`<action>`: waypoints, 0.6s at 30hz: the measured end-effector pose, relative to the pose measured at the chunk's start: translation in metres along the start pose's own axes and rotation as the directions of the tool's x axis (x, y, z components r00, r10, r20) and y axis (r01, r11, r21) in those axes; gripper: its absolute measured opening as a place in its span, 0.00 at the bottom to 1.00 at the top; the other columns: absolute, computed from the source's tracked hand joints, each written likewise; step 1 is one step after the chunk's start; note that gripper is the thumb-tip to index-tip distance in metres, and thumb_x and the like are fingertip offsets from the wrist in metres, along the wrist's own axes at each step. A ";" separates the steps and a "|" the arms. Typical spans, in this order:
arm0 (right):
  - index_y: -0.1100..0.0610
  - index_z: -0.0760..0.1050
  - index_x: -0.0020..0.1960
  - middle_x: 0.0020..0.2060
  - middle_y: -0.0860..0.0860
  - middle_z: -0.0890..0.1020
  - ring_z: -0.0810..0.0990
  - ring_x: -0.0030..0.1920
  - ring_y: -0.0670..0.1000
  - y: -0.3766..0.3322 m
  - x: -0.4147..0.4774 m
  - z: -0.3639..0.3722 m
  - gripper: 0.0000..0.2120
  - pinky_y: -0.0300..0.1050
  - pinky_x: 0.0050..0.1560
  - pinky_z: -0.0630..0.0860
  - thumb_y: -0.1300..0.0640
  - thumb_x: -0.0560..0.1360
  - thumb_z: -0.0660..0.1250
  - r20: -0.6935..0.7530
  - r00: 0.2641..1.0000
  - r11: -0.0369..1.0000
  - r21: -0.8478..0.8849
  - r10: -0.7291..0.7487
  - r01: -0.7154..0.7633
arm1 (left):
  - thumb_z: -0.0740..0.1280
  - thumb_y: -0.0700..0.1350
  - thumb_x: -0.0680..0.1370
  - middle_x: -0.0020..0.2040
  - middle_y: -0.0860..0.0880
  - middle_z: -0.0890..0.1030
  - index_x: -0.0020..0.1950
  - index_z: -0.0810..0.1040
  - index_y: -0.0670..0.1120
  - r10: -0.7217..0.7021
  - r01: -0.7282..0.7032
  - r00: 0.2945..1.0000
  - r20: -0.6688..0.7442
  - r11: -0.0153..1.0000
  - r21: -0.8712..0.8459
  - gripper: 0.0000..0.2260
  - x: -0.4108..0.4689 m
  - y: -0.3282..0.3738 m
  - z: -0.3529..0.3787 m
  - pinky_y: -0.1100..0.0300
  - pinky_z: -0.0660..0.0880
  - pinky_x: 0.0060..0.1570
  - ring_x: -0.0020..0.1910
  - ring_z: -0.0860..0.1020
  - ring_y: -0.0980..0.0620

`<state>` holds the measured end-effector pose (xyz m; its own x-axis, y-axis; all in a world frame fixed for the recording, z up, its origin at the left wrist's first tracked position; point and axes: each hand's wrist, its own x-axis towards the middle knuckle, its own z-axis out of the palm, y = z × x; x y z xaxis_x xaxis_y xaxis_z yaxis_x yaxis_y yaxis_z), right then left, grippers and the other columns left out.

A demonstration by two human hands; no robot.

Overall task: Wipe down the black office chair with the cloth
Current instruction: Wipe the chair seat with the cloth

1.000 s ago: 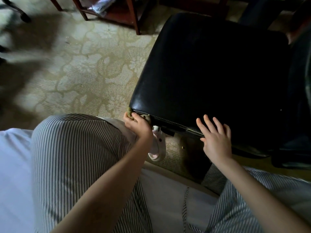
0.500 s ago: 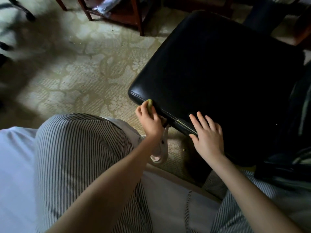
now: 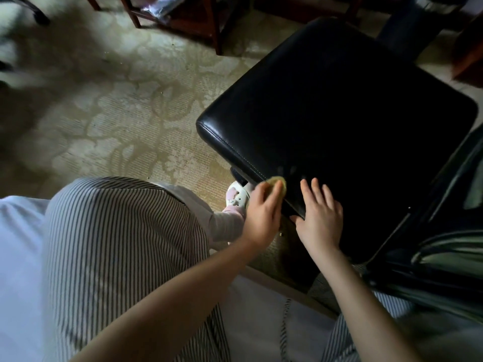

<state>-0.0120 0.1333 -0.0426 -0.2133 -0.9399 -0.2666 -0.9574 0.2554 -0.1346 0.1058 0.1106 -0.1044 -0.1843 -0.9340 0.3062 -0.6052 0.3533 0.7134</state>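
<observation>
Head view: black office chair seat (image 3: 339, 113) fills right half of frame; left hand (image 3: 262, 215) grips yellowish cloth (image 3: 277, 182) against seat's lower edge; right hand (image 3: 322, 220) flat, fingers spread, resting on seat.

White-and-pink shoe (image 3: 236, 195) just left of the grip of the left hand (image 3: 264, 215), pink sock (image 3: 227, 226) beside it, slightly nearer. Striped trousers (image 3: 117, 244) nearer still and to the left, pale shirt (image 3: 18, 257) farthest left. Beige floral carpet (image 3: 117, 121) beyond the grip; dark red wooden furniture legs (image 3: 217, 35) far beyond.
</observation>
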 end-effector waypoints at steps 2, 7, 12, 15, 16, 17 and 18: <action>0.49 0.49 0.77 0.77 0.50 0.53 0.50 0.76 0.52 -0.001 -0.001 0.001 0.39 0.52 0.71 0.54 0.52 0.75 0.68 -0.008 1.000 1.000 0.007 -0.001 0.001 | 0.59 0.41 0.79 0.56 0.40 0.73 0.64 0.74 0.38 0.057 -0.058 0.996 0.062 0.998 0.024 0.16 -0.004 0.003 -0.001 0.57 0.70 0.54 0.53 0.73 0.44; 0.49 0.49 0.77 0.77 0.49 0.53 0.50 0.76 0.51 0.008 -0.003 0.002 0.38 0.50 0.72 0.53 0.49 0.75 0.67 -0.006 0.999 0.999 0.017 -0.041 0.041 | 0.60 0.39 0.76 0.53 0.38 0.75 0.61 0.77 0.39 -0.012 0.005 0.999 0.036 0.985 0.174 0.15 0.034 -0.023 -0.029 0.52 0.73 0.47 0.48 0.75 0.39; 0.49 0.48 0.77 0.77 0.49 0.51 0.49 0.76 0.51 0.007 -0.002 0.000 0.38 0.51 0.72 0.51 0.48 0.76 0.66 0.018 0.999 0.999 0.008 -0.041 0.041 | 0.56 0.43 0.77 0.54 0.38 0.73 0.63 0.75 0.41 -0.157 0.171 0.983 -0.092 0.971 0.170 0.17 0.055 -0.044 -0.042 0.54 0.73 0.50 0.49 0.73 0.41; 0.49 0.48 0.77 0.77 0.49 0.52 0.49 0.76 0.52 0.003 -0.001 0.001 0.37 0.51 0.72 0.52 0.49 0.76 0.66 0.016 1.000 1.000 0.000 -0.016 0.016 | 0.57 0.42 0.76 0.53 0.37 0.75 0.62 0.76 0.39 -0.142 0.149 0.988 -0.065 0.980 0.128 0.17 0.041 -0.022 -0.029 0.64 0.66 0.51 0.49 0.74 0.41; 0.49 0.48 0.77 0.77 0.49 0.51 0.49 0.76 0.52 0.001 0.000 0.001 0.37 0.51 0.72 0.52 0.50 0.76 0.66 0.014 1.000 1.000 0.000 -0.009 0.009 | 0.58 0.42 0.76 0.52 0.38 0.75 0.61 0.77 0.39 -0.106 0.110 0.994 -0.034 0.986 0.123 0.17 0.032 -0.014 -0.023 0.63 0.66 0.49 0.47 0.74 0.42; 0.49 0.47 0.77 0.77 0.49 0.51 0.49 0.76 0.52 0.000 0.000 0.002 0.37 0.51 0.72 0.52 0.51 0.76 0.66 0.012 1.000 1.000 -0.001 -0.005 0.005 | 0.59 0.41 0.77 0.50 0.39 0.76 0.61 0.77 0.39 -0.069 0.069 0.998 0.000 0.991 0.111 0.16 0.023 -0.006 -0.017 0.61 0.67 0.47 0.46 0.74 0.43; 0.49 0.47 0.77 0.77 0.49 0.51 0.49 0.76 0.52 -0.001 0.001 0.002 0.37 0.51 0.72 0.52 0.52 0.76 0.66 0.011 1.000 1.000 -0.004 -0.003 0.003 | 0.60 0.40 0.77 0.49 0.40 0.75 0.61 0.77 0.39 -0.037 0.034 0.999 0.036 0.996 0.088 0.15 0.014 0.000 -0.011 0.58 0.69 0.45 0.44 0.74 0.44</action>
<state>-0.0110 0.1329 -0.0445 -0.2087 -0.9381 -0.2765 -0.9588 0.2520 -0.1313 0.1115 0.0981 -0.0934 -0.1894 -0.9478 0.2566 -0.6771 0.3153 0.6649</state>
